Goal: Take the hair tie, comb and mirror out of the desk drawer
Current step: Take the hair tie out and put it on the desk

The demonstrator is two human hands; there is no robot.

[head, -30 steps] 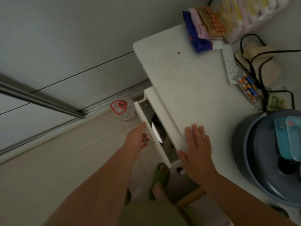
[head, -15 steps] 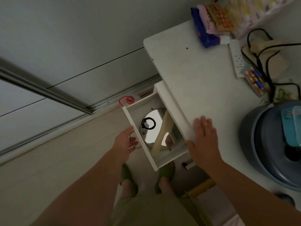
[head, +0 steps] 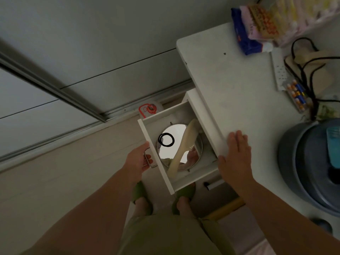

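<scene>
The drawer (head: 158, 155) is pulled out, its metal handle (head: 148, 160) gripped by the left hand (head: 138, 160). The right hand (head: 237, 155) is laid flat, fingers spread, on the desk (head: 230, 85). Inside, the hair tie (head: 166, 139) and comb (head: 181, 150) are seen resting on the round mirror (head: 174, 142).

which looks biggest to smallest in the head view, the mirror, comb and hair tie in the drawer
1. mirror: the round disc fills most of the drawer floor.
2. comb: long but narrow, it lies across the mirror and nearly spans it.
3. hair tie: a small black loop on the mirror.
All sit at the same depth, so the order is safe.
</scene>
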